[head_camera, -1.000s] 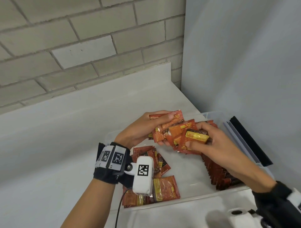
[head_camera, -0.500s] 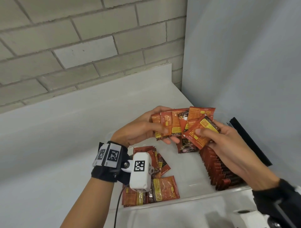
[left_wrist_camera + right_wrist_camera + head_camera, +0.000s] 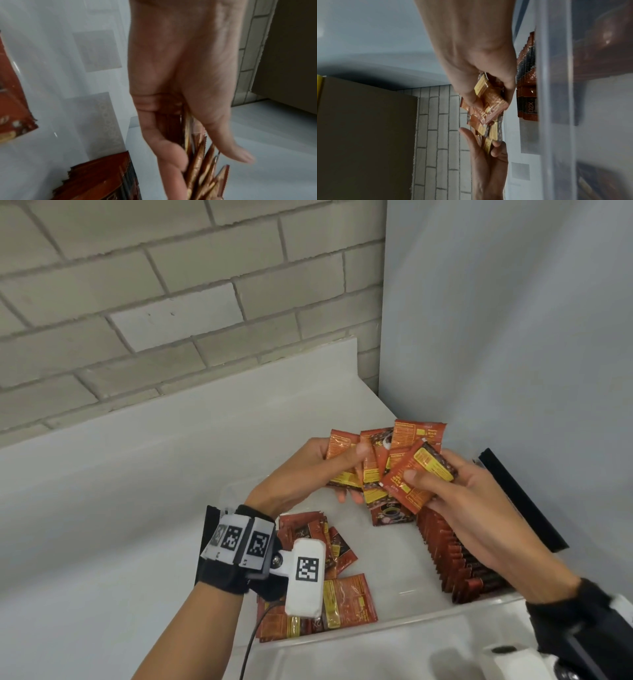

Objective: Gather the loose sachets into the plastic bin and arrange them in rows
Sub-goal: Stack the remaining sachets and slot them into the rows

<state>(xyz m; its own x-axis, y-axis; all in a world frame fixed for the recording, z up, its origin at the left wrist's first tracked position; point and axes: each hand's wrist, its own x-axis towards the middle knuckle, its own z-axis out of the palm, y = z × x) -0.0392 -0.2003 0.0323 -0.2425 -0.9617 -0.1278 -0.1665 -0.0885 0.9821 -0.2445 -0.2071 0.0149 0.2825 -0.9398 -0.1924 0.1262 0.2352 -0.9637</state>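
We hold a fan of sachets [image 3: 383,460] over the bin [image 3: 394,577], left hand [image 3: 301,477] pinching the fan, right hand [image 3: 455,491] pinching one sachet, squaring them to join the row [image 3: 455,559].

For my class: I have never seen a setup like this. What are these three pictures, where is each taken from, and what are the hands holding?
No machine here: a person works with bare hands and wears three cameras. The head view looks down from the forehead; the other two look along each wrist. The left hand grips a fan of sachets. The right hand pinches one sachet at the fan's front. Below them sits a clear plastic bin holding a neat row of sachets on its right side and a loose pile on its left.
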